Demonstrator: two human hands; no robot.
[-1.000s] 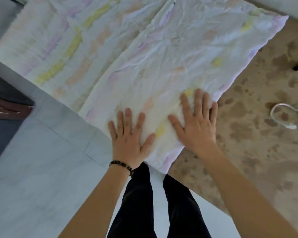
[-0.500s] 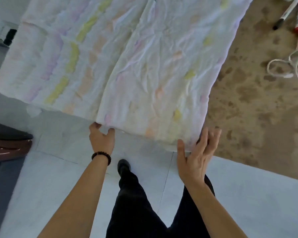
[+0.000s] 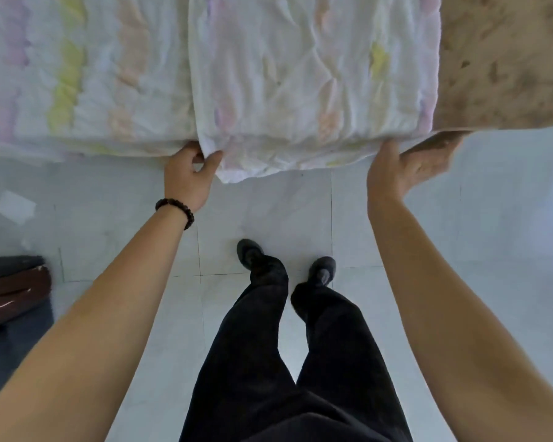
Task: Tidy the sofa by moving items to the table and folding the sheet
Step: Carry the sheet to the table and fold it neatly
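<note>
Left hand (image 3: 188, 180) pinches the near hem of the folded sheet (image 3: 300, 74), which overhangs the table (image 3: 508, 59) edge just above it; right hand (image 3: 396, 177) reaches under the other corner, grip unclear. Uneven lifting could let layers slip and unfold

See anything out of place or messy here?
A white scrap lies loose on the floor at left. The sheet is heavily creased, and its near edge droops off the table.

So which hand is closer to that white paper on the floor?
Left. The left hand grips the sheet at its edge, right of the paper; the right hand is much farther right, at the sheet's corner.
</note>
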